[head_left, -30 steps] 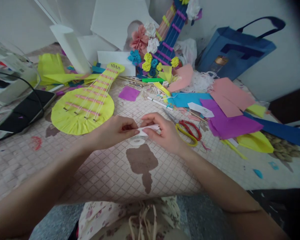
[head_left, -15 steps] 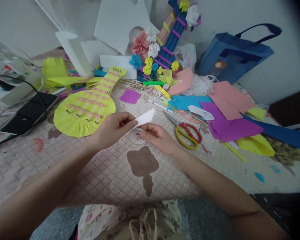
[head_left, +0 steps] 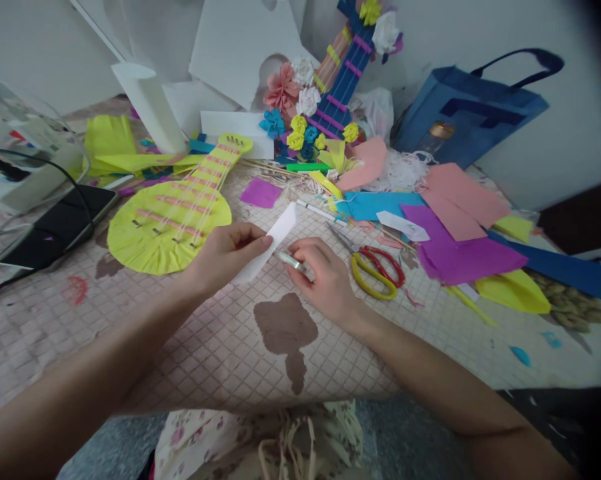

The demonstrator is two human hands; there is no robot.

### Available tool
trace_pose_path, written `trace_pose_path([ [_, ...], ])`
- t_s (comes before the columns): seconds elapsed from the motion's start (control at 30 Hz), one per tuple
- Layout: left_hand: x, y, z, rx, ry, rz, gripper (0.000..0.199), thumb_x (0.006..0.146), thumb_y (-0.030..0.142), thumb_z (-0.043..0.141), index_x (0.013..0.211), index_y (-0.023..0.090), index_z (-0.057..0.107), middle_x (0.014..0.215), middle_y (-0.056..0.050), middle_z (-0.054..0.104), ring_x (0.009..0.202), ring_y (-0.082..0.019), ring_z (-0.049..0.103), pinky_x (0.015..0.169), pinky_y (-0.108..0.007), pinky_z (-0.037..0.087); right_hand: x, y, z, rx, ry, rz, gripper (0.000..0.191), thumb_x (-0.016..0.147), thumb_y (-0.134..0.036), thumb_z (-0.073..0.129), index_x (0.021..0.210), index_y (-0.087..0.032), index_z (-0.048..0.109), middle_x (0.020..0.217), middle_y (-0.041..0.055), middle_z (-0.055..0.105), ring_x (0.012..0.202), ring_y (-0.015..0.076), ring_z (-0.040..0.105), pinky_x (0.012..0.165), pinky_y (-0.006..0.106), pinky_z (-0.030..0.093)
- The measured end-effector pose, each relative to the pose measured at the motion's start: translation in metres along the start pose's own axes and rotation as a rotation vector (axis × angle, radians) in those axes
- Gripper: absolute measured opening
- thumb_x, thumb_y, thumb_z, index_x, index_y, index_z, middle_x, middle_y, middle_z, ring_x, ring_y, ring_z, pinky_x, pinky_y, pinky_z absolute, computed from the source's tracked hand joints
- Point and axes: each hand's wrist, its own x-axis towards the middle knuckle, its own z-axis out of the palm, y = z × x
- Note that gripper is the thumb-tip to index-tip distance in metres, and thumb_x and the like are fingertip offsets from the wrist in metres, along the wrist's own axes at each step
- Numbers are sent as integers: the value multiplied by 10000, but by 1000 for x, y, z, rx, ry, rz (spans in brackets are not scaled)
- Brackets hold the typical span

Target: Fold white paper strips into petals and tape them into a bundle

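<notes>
A white paper strip (head_left: 283, 225) slants above the table, pinched between the thumb and fingers of my left hand (head_left: 230, 252). My right hand (head_left: 325, 277) is closed around a small roll of tape (head_left: 291, 261), seen edge-on just right of the strip. The fingers hide part of the roll. Scissors (head_left: 375, 268) with one red and one yellow handle lie to the right of my right hand. Left of my left hand lies a yellow paper-covered lute shape (head_left: 173, 220) with white strings and pink bars.
A purple paper square (head_left: 261, 192) lies beyond my hands. Coloured paper sheets (head_left: 463, 253) spread over the right side, near a blue bag (head_left: 473, 113). A decorated blue instrument (head_left: 343, 80) leans at the back. A phone (head_left: 55, 223) and cables lie at left.
My right hand has picked up the round roll from the table and turned it on edge. The paper strip has tilted more upright, its lower end now showing below my left hand.
</notes>
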Motion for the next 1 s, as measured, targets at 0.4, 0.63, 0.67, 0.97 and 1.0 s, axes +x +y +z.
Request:
trace_pose_path([
  [0.4, 5, -7, 4, -382, -170, -245, 281, 769, 430, 620, 759, 153, 582, 586, -9, 591, 474, -90, 494, 411, -198, 339, 2, 7, -3, -154, -67, -120, 149, 822, -82, 472, 813, -229, 494, 975, 44, 647, 912, 181, 585, 820, 342, 476],
  [0.63, 3, -6, 6, -311, -162, -225, 266, 723, 385, 686, 725, 160, 544, 555, 30, 556, 392, -46, 396, 373, -189, 253, 2, 11, -2, -167, -84, -138, 149, 826, -85, 476, 814, -230, 508, 966, 34, 650, 899, 174, 583, 845, 352, 455],
  [0.67, 3, -5, 5, -308, -170, -234, 260, 728, 384, 678, 711, 163, 542, 544, 31, 551, 387, -48, 394, 372, -192, 256, 2, 12, -2, -165, -87, -138, 146, 828, -87, 478, 819, -228, 511, 980, 36, 651, 904, 173, 582, 848, 353, 452],
  [0.97, 7, -11, 0, -401, -266, -283, 264, 772, 411, 651, 781, 154, 590, 654, -30, 630, 537, -104, 546, 473, -209, 406, 9, 5, -8, 238, -158, 96, 110, 857, -298, 554, 829, -214, 489, 936, 40, 633, 877, 161, 589, 783, 311, 469],
  [1.0, 7, -12, 0, -428, -271, -291, 260, 780, 406, 648, 792, 153, 593, 665, -30, 633, 554, -103, 555, 494, -208, 420, 9, 4, -8, 316, -173, 144, 151, 846, -332, 573, 829, -208, 488, 904, 33, 624, 849, 153, 584, 765, 301, 468],
])
